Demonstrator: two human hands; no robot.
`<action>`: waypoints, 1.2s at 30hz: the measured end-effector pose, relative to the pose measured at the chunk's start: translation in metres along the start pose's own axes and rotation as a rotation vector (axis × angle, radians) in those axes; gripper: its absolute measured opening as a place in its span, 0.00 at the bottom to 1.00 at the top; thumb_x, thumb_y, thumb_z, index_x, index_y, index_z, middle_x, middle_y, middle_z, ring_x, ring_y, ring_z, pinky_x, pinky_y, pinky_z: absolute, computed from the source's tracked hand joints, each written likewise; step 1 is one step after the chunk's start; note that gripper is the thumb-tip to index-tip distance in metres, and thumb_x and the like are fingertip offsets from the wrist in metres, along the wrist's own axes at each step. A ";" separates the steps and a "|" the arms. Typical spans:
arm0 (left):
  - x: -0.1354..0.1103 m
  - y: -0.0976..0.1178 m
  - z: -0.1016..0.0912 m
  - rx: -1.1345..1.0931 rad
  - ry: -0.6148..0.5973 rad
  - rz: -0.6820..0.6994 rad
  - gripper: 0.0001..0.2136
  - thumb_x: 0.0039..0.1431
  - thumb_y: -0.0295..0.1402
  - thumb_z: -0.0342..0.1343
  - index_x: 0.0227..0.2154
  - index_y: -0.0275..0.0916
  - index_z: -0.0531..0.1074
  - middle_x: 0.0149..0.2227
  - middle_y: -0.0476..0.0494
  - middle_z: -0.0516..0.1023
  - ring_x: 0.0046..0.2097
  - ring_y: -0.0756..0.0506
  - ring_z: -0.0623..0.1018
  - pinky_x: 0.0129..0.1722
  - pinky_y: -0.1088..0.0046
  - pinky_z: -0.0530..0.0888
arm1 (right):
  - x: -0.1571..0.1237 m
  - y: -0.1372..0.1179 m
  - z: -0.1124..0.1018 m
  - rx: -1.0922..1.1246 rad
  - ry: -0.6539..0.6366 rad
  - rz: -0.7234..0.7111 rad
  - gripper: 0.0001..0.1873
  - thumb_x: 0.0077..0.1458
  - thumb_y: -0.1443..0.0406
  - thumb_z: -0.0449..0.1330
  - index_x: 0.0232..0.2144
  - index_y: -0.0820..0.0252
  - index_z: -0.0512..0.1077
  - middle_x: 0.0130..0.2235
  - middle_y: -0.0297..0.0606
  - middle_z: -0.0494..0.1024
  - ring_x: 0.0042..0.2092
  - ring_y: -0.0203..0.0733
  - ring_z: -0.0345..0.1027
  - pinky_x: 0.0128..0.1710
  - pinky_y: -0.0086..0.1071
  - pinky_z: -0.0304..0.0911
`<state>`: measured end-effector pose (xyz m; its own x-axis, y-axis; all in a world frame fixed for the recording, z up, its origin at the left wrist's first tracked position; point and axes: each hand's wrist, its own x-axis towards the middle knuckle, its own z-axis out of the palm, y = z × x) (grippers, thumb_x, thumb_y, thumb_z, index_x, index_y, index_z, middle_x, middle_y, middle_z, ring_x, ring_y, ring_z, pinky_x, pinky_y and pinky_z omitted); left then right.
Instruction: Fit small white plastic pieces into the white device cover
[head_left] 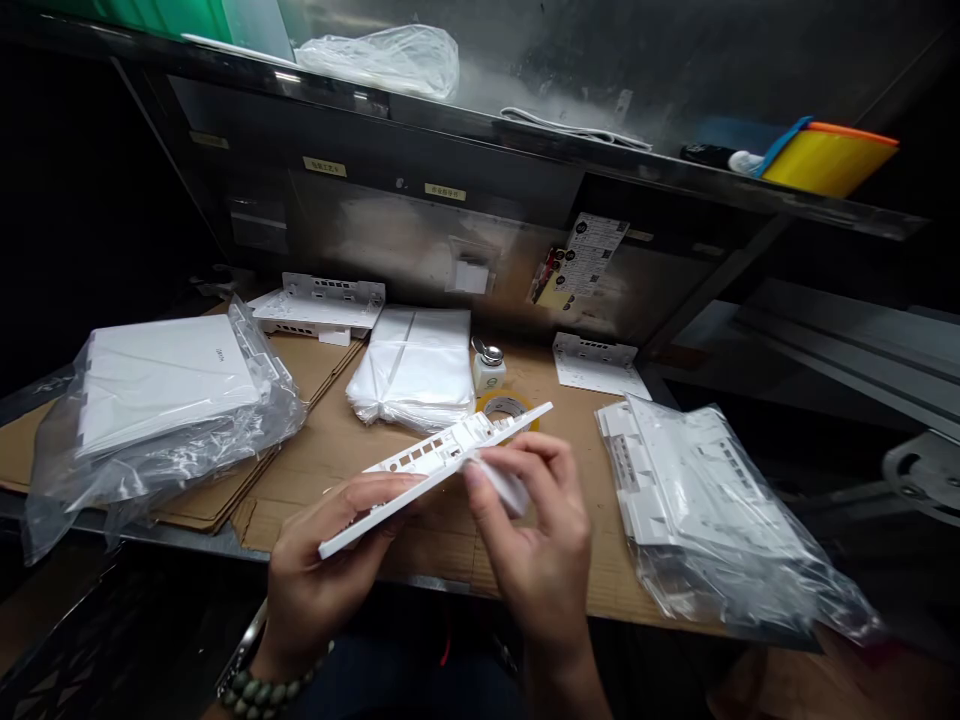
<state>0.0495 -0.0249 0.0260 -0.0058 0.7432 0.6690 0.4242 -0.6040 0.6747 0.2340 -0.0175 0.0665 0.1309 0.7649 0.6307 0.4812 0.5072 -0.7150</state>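
Observation:
My left hand (330, 560) grips a flat white plastic panel (431, 460) by its near end, holding it edge-up and slanting up to the right above the cardboard-covered bench (330, 450). The panel's edge shows several rectangular cut-outs. My right hand (536, 530) pinches a small white cloth or wipe (501, 482) against the panel's near face, about at its middle. A bead bracelet sits on my left wrist.
A plastic bag of white panels (157, 400) lies at the left, another bag of panels (697, 490) at the right. A stack of white bags (416, 365), a small pump bottle (487, 365), a tape roll (508, 408) and loose panels (322, 305) sit behind. A shelf above holds a yellow item (829, 160).

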 end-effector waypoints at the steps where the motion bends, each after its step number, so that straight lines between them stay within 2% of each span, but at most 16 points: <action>1: -0.001 -0.001 0.000 0.011 -0.015 0.024 0.16 0.60 0.19 0.63 0.47 0.44 0.79 0.44 0.50 0.84 0.47 0.49 0.82 0.52 0.76 0.76 | -0.003 -0.005 0.005 0.005 -0.019 -0.019 0.06 0.61 0.69 0.65 0.42 0.57 0.79 0.43 0.37 0.73 0.45 0.34 0.73 0.45 0.25 0.71; 6: -0.004 -0.003 0.000 -0.012 -0.070 0.068 0.17 0.63 0.16 0.57 0.49 0.41 0.77 0.48 0.45 0.83 0.51 0.47 0.81 0.55 0.73 0.76 | -0.011 -0.014 0.017 0.096 -0.080 -0.116 0.08 0.59 0.72 0.65 0.41 0.61 0.81 0.40 0.38 0.75 0.40 0.34 0.75 0.43 0.26 0.73; 12: -0.008 -0.002 0.001 0.064 0.010 0.103 0.20 0.57 0.14 0.63 0.49 0.42 0.78 0.45 0.49 0.84 0.48 0.48 0.82 0.55 0.73 0.75 | -0.003 -0.006 0.014 0.032 0.068 0.000 0.07 0.59 0.72 0.65 0.38 0.58 0.81 0.38 0.36 0.74 0.40 0.34 0.74 0.42 0.26 0.73; 17: -0.009 -0.002 0.000 -0.016 -0.046 0.050 0.17 0.63 0.19 0.59 0.50 0.44 0.77 0.48 0.48 0.83 0.50 0.47 0.81 0.55 0.73 0.75 | -0.009 -0.014 0.019 0.175 -0.062 -0.100 0.10 0.57 0.74 0.65 0.40 0.58 0.81 0.38 0.36 0.78 0.38 0.35 0.76 0.40 0.28 0.75; 23: -0.011 -0.002 0.000 0.053 0.008 0.081 0.21 0.57 0.14 0.63 0.49 0.43 0.78 0.45 0.48 0.84 0.48 0.47 0.82 0.55 0.70 0.76 | 0.001 0.000 0.011 0.032 0.105 0.003 0.07 0.58 0.73 0.66 0.37 0.58 0.82 0.37 0.36 0.75 0.39 0.34 0.74 0.40 0.26 0.73; 27: -0.009 -0.003 0.001 -0.033 -0.036 0.045 0.16 0.63 0.19 0.59 0.50 0.43 0.77 0.48 0.48 0.83 0.51 0.47 0.81 0.55 0.73 0.75 | -0.008 -0.013 0.016 0.152 -0.043 -0.089 0.10 0.57 0.74 0.65 0.39 0.58 0.81 0.37 0.36 0.78 0.38 0.35 0.76 0.41 0.28 0.75; 29: -0.009 -0.004 0.002 -0.045 -0.041 0.054 0.16 0.63 0.19 0.59 0.50 0.43 0.77 0.48 0.47 0.83 0.50 0.47 0.81 0.54 0.73 0.75 | -0.008 -0.013 0.017 0.201 -0.064 -0.096 0.10 0.57 0.73 0.65 0.40 0.58 0.81 0.37 0.36 0.78 0.37 0.35 0.76 0.39 0.28 0.76; 31: -0.010 -0.004 0.002 -0.001 -0.014 0.076 0.18 0.60 0.17 0.62 0.49 0.43 0.78 0.46 0.48 0.84 0.48 0.47 0.82 0.54 0.72 0.76 | -0.002 -0.005 0.013 0.167 -0.007 -0.036 0.09 0.58 0.72 0.65 0.39 0.56 0.82 0.37 0.36 0.77 0.37 0.35 0.75 0.37 0.27 0.75; 34: -0.009 -0.003 0.003 0.037 0.006 0.081 0.21 0.57 0.15 0.64 0.48 0.43 0.78 0.44 0.48 0.84 0.47 0.46 0.83 0.54 0.69 0.76 | 0.004 0.005 0.008 0.043 0.119 0.018 0.07 0.59 0.71 0.65 0.37 0.56 0.82 0.37 0.36 0.75 0.39 0.36 0.74 0.40 0.30 0.74; 36: -0.007 -0.001 0.004 0.032 -0.008 0.081 0.20 0.58 0.15 0.62 0.49 0.44 0.78 0.45 0.48 0.84 0.48 0.46 0.82 0.54 0.70 0.76 | 0.001 0.000 0.009 0.039 0.106 -0.005 0.08 0.58 0.72 0.65 0.37 0.56 0.82 0.36 0.36 0.75 0.38 0.36 0.74 0.39 0.30 0.74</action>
<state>0.0523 -0.0282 0.0192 0.0371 0.6945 0.7185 0.4522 -0.6528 0.6078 0.2266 -0.0138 0.0646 0.2207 0.7172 0.6609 0.4480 0.5274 -0.7219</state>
